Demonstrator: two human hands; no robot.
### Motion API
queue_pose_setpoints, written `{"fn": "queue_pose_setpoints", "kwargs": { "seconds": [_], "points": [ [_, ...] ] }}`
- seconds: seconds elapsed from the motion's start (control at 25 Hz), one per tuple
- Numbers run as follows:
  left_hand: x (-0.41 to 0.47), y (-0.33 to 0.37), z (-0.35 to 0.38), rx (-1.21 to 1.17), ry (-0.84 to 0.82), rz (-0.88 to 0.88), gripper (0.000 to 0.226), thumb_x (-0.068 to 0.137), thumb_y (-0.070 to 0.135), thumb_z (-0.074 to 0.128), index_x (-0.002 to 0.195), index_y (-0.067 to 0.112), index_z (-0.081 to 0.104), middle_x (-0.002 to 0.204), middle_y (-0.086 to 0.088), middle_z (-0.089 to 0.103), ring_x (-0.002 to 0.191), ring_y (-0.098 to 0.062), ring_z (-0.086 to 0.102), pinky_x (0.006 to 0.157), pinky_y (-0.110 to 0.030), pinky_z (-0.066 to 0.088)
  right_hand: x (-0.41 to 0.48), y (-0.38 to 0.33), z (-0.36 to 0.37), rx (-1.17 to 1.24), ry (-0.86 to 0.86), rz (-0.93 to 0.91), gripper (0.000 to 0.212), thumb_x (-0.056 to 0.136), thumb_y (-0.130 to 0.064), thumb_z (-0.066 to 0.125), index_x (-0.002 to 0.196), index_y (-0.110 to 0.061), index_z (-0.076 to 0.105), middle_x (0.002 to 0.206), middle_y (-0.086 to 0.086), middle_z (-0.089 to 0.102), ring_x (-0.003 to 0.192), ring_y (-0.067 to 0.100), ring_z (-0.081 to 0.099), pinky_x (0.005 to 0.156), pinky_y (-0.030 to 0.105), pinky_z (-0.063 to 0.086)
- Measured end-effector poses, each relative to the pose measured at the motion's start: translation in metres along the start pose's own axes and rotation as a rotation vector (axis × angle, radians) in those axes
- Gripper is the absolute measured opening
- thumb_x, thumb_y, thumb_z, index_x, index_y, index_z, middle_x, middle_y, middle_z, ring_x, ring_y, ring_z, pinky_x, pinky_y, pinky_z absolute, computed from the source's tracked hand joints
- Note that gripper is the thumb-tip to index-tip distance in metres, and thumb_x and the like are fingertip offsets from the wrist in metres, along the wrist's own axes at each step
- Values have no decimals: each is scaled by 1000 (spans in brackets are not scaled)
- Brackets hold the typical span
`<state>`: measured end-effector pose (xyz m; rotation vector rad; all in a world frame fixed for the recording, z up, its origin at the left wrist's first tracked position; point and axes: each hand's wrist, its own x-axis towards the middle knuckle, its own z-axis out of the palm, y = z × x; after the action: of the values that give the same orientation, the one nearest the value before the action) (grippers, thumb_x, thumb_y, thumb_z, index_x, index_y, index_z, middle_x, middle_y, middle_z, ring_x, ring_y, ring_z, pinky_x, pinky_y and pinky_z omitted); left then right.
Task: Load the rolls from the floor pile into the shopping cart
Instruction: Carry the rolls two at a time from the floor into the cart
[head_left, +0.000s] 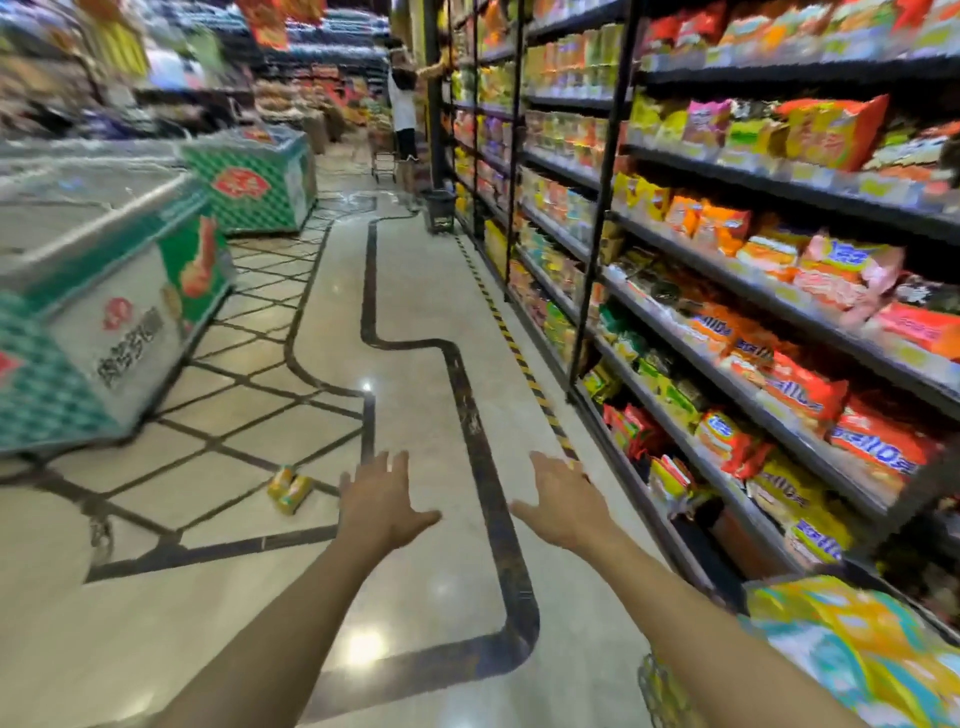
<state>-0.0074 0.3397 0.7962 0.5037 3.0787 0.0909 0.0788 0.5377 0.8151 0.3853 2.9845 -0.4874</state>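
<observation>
Stretching both arms out over the glossy floor (431, 291), holding the left hand (382, 501) and the right hand (558, 501) spread flat, fingers straight, gripping nothing. Looking at the yellow-green rolls (290, 488) lying on the tiles just left of the left hand, apart from it. Standing beside the snack shelves (753, 291) on the right, with the wire wall of the shopping cart (657, 686) showing at lower right beside bright packs (857, 649).

nothing here reads cleanly
dark characters on the freezer (130, 338) and blue lettering on the snack packets (800, 389) blur out.
</observation>
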Motion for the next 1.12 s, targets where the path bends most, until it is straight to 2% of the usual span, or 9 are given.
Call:
{"fn": "queue_pose_setpoints", "kwargs": {
  "seconds": [0.12, 0.28, 0.44, 0.76, 0.92, 1.12],
  "points": [
    [21, -81, -1, 15, 10, -132, 97, 73, 73, 58, 147, 19, 25, 149, -5, 35, 135, -26, 36, 110, -40, 31, 52, -71, 20, 1, -37, -124, 71, 93, -51, 51, 147, -15, 23, 145, 9, 40, 129, 29, 43, 101, 40, 42],
    [61, -145, -1, 5, 70, -218, 86, 72, 68, 60, 139, 20, 37, 140, -3, 44, 128, -24, 42, 102, -40, 36, 116, -128, 37, 10, -105, -243, 73, 93, -49, 52, 150, -15, 20, 148, 9, 38, 130, 29, 44, 102, 39, 41],
    [112, -169, 11, -3, 49, -278, 85, 71, 66, 63, 139, 21, 36, 138, -1, 45, 126, -23, 45, 100, -39, 37, 186, -144, 49, 2, -150, -283, 72, 93, -48, 53, 149, -17, 21, 148, 6, 37, 130, 28, 44, 104, 39, 41],
    [263, -198, 22, 8, 15, -456, 89, 76, 67, 57, 144, 18, 29, 146, -7, 38, 131, -27, 40, 105, -41, 34, 379, -159, 43, -44, -219, -354, 68, 94, -46, 53, 148, -15, 24, 146, 9, 40, 129, 29, 45, 103, 40, 42],
    [327, -223, 11, -46, -4, -524, 91, 76, 66, 59, 146, 18, 26, 152, -8, 30, 135, -28, 35, 108, -42, 32, 454, -206, 43, -86, -265, -426, 65, 93, -44, 54, 144, -13, 29, 143, 11, 42, 125, 32, 48, 100, 43, 44],
    [384, -290, 26, -42, -44, -524, 91, 76, 66, 60, 145, 17, 27, 148, -8, 34, 132, -28, 37, 106, -40, 34, 525, -274, 84, -107, -339, -422, 64, 91, -46, 56, 141, -15, 32, 140, 11, 45, 124, 31, 49, 98, 43, 46]
  ]
}}
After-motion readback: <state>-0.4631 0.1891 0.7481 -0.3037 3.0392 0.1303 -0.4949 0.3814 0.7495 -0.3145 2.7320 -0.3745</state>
